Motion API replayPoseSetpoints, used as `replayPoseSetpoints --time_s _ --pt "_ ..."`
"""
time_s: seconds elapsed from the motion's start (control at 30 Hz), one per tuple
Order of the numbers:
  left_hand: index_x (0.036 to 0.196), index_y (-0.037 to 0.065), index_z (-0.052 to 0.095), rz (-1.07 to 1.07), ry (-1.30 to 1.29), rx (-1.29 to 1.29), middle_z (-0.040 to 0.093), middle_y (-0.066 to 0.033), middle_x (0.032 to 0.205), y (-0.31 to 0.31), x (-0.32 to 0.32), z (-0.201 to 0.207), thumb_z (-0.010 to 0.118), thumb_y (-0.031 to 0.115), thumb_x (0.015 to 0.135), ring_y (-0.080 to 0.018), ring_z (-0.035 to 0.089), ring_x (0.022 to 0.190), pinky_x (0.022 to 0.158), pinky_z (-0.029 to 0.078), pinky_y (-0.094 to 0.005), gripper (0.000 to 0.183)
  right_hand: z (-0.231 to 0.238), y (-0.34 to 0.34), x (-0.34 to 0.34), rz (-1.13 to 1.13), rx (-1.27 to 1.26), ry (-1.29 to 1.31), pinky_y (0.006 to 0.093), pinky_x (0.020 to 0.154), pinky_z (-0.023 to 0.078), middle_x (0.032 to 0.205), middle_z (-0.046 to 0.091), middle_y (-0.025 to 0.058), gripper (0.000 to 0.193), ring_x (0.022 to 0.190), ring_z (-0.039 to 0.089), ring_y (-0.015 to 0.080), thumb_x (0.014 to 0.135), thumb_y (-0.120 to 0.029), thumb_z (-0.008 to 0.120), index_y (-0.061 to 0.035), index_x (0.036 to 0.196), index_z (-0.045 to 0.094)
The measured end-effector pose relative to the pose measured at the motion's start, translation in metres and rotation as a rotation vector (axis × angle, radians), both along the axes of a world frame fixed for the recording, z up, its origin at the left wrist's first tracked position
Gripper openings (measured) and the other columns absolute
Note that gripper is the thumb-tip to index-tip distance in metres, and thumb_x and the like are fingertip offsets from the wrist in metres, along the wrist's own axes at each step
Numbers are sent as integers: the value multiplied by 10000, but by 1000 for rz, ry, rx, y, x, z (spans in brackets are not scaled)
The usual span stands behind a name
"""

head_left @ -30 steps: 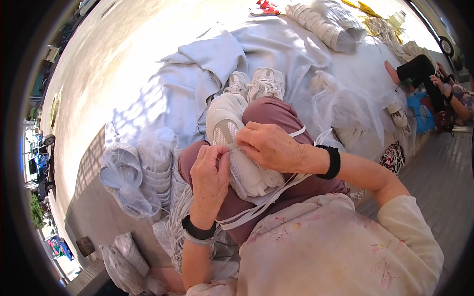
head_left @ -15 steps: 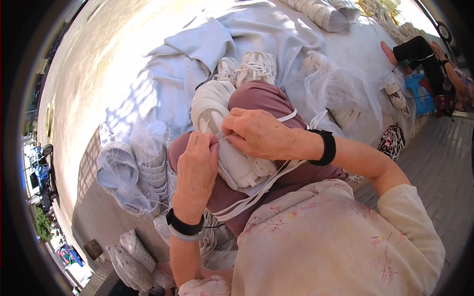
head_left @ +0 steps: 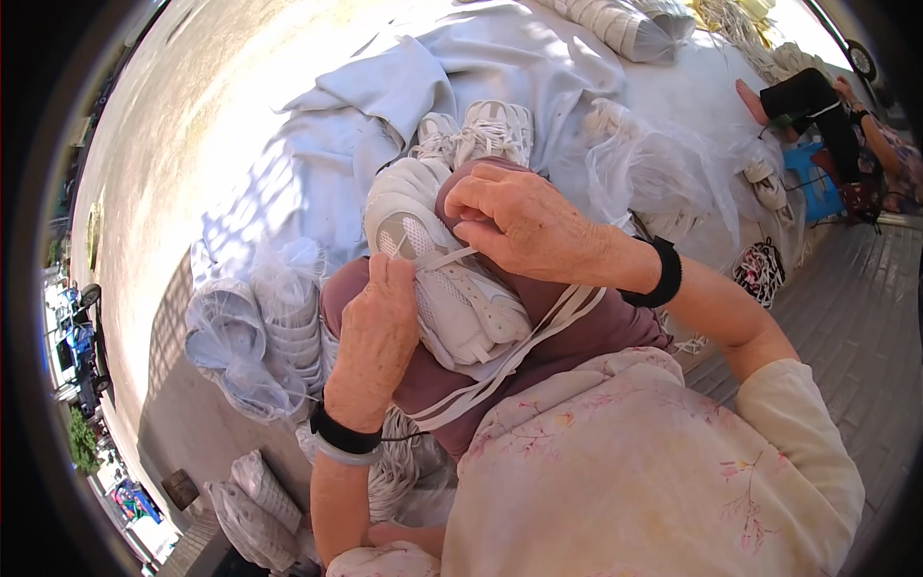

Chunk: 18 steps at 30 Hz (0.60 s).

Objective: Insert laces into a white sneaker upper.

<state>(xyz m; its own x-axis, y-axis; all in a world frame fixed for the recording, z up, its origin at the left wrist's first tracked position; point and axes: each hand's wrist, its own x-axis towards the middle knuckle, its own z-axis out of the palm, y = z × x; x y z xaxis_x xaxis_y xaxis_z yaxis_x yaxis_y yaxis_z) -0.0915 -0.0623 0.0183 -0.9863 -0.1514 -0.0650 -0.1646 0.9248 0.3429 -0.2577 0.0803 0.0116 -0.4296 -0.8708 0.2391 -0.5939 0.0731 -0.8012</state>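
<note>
A white sneaker upper [head_left: 473,313] with mesh panels lies across my lap, its toe pointing away from me. Over its front, a flat white shoelace [head_left: 444,259] is stretched between my two hands. My left hand [head_left: 373,327] pinches the lace at the shoe's left side. Higher up and to the right, my right hand [head_left: 538,223] has its fingers curled around the other stretch of lace. Several long loose laces [head_left: 524,351] drape over my thigh behind the heel. More white shoes [head_left: 404,188] are stacked just beyond the one in my lap.
Two laced shoes [head_left: 492,132] stand past my knees on a pale cloth [head_left: 385,96]. Bagged shoe parts [head_left: 255,327] lie to the left. Clear plastic bags [head_left: 663,173] and a lace bundle [head_left: 760,272] are at the right. Another person [head_left: 817,111] sits far right beside a blue stool [head_left: 815,183].
My right hand has moved up and away from my left, drawing the shoelace out between them. My left hand stays nearly in place at the shoe.
</note>
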Motion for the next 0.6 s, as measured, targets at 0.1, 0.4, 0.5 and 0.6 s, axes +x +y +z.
replayPoseSetpoints --time_s 0.1,0.4,0.5,0.6 --pt "944 21 451 20 -16 22 494 -184 901 -3 6 8 489 -5 865 -386 535 813 667 436 -462 91 13 7 -7 -37 -12 -13 416 727 470 820 578 170 113 786 586 354 803 -92 546 3 838 598" --pt "922 20 499 409 54 476 511 -89 780 -2 44 4 485 87 937 -192 525 604 531 444 -293 70 9 -17 34 190 28 85 386 632 498 848 541 155 88 737 617 314 802 -76 588 4 833 608" --pt "968 16 517 694 98 906 545 -50 781 12 41 4 492 144 960 -77 471 476 420 417 -218 131 0 -33 43 290 139 267 371 592 516 884 503 144 83 737 634 300 785 -61 603 7 832 612" --pt "1017 5 527 778 314 1123 590 -53 814 14 40 0 499 171 964 -39 442 424 364 397 -191 176 -1 -41 43 382 197 388 376 592 525 902 496 149 96 726 639 308 758 -52 602 15 827 614"
